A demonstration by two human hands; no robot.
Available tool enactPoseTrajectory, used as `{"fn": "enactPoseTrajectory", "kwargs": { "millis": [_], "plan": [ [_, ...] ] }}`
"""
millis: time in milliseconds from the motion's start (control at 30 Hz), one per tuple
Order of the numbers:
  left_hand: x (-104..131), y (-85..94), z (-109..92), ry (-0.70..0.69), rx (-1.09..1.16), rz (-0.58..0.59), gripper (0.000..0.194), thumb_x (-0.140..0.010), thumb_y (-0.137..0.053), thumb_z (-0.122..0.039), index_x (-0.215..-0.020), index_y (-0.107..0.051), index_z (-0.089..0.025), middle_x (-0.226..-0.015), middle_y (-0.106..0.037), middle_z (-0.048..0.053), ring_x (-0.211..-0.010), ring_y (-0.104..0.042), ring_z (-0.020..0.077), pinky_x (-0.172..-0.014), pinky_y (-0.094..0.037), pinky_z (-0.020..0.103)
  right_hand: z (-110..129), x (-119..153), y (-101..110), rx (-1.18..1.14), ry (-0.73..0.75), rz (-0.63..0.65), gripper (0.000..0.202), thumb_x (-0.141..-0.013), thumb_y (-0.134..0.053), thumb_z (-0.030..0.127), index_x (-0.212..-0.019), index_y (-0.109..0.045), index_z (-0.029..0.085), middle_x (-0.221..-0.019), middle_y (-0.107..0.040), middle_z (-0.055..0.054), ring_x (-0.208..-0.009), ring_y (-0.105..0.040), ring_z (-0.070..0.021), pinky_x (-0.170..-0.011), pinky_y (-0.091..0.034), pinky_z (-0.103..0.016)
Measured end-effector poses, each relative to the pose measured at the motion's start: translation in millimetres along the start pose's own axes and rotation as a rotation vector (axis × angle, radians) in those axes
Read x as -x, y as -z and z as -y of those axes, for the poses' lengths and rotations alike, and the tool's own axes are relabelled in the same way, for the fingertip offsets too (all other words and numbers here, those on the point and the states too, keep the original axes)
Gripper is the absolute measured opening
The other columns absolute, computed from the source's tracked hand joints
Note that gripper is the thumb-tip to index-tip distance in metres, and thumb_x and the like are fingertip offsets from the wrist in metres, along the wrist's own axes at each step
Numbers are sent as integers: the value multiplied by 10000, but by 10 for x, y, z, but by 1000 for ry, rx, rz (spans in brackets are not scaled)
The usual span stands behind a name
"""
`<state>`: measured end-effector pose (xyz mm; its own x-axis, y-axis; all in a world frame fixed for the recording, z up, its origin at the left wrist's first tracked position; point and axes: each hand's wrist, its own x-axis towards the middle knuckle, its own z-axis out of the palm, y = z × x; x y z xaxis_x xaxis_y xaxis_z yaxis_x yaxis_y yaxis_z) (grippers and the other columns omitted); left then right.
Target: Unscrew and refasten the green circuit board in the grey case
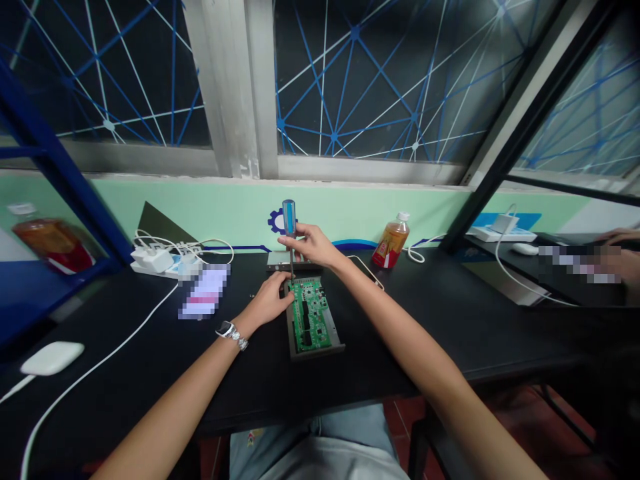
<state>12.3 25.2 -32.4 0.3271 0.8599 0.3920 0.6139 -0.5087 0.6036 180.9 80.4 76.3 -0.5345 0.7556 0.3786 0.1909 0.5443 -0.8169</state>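
A green circuit board (317,313) lies in a grey metal casing (320,353) on the black table. My right hand (311,245) grips a screwdriver (289,217) with a blue, clear handle, held upright. Its shaft runs down to the board's far left corner; the tip itself is too small to make out. My left hand (273,298) is at the left edge of the casing, fingers closed in around that same corner by the shaft. Whatever sits between those fingers is hidden. Behind the board, partly covered by my right hand, lies a flat metal piece (277,261).
Left on the table (165,373) are a blurred-out phone (205,291), a power strip (165,265) with plugs and cables, and a white case (53,359). A drink bottle (391,241) stands at the back right. Another person's hand (607,263) shows far right.
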Motion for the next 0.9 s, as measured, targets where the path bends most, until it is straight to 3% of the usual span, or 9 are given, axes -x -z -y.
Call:
{"fn": "enactPoseTrajectory", "kwargs": {
  "millis": [133,300,400,633,800,900],
  "plan": [
    [-5,15,-19,-43,51,-37,390,-872,-592,-319,-1237,-577,-182,-1165,-632,123,-983,-636,256,-867,-508,390,-1,-13,61,-112,-41,60,319,-865,-639,492,-916,-582,182,-871,-682,-42,-538,-599,-95,-384,-447,-204],
    [-113,48,-97,-43,198,-144,401,-934,-535,-369,-1295,-578,-199,-1262,-655,111,-1126,-635,268,-959,-494,386,1,-19,176,-210,-84,178,353,-896,-607,485,-1013,-630,153,-936,-696,-68,-607,-635,-98,-432,-510,-193],
    [-185,43,-138,-17,277,-158,372,-936,-535,-385,-1240,-638,-195,-1166,-720,99,-1057,-681,269,-939,-513,378,20,-9,202,-225,-117,196,393,-905,-594,492,-1082,-629,143,-967,-702,-79,-613,-635,-92,-443,-514,-184],
    [-180,144,-88,66,410,-256,334,-868,-633,-439,-1019,-707,-151,-974,-767,107,-871,-734,251,-811,-567,353,18,-11,172,-199,-111,80,333,-848,-678,462,-921,-536,169,-854,-712,-63,-574,-645,-110,-410,-501,-191],
    [-135,252,-13,84,207,-284,399,-903,-562,-492,-675,-658,-178,-599,-693,37,-609,-683,195,-600,-504,264,-13,-12,166,-238,-103,51,463,-748,-774,452,-870,-398,213,-811,-731,-43,-554,-666,-130,-411,-515,-203],
    [-157,222,11,69,153,-294,374,-932,-517,-452,-722,-665,-181,-648,-709,38,-651,-681,192,-636,-501,268,-27,-12,158,-250,-104,46,475,-733,-785,448,-850,-391,211,-793,-734,-47,-552,-672,-131,-428,-524,-206]
  ]
}}
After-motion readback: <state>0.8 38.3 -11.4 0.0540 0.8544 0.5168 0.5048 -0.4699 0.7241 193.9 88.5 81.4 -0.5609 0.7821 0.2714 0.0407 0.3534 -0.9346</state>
